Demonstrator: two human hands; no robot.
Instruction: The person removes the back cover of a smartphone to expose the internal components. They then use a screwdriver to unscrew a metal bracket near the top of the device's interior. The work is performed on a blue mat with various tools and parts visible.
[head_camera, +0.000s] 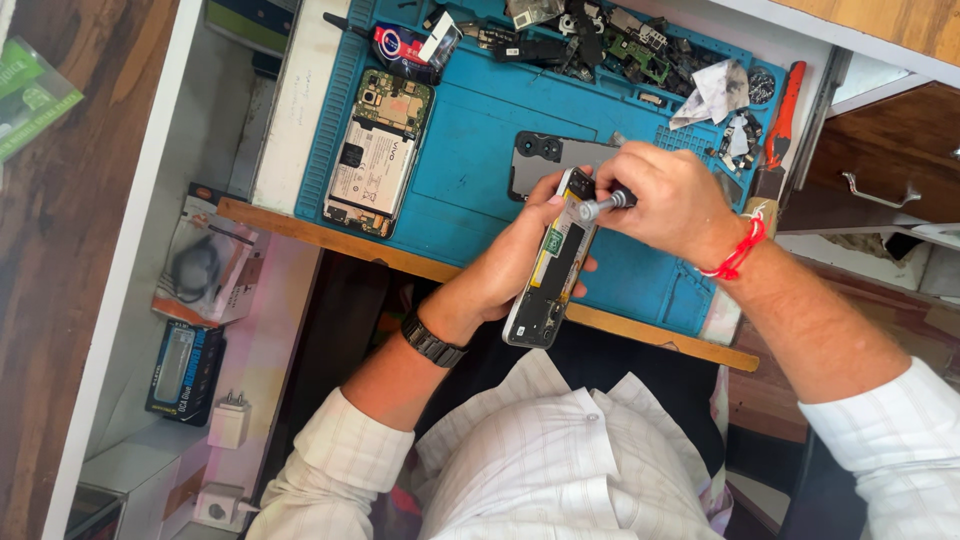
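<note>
Opened phone held on edge above the blue silicone repair mat (470, 130).
The left hand (510, 262) clamps the backless black smartphone (553, 262); the right hand (668, 200) closes around a small metal-tipped screwdriver (598, 205) at its top end. A slipping tip could gouge the board.

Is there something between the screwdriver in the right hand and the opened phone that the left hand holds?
Nothing visible. The right hand points the screwdriver at the opened phone, held by the left hand.
</note>
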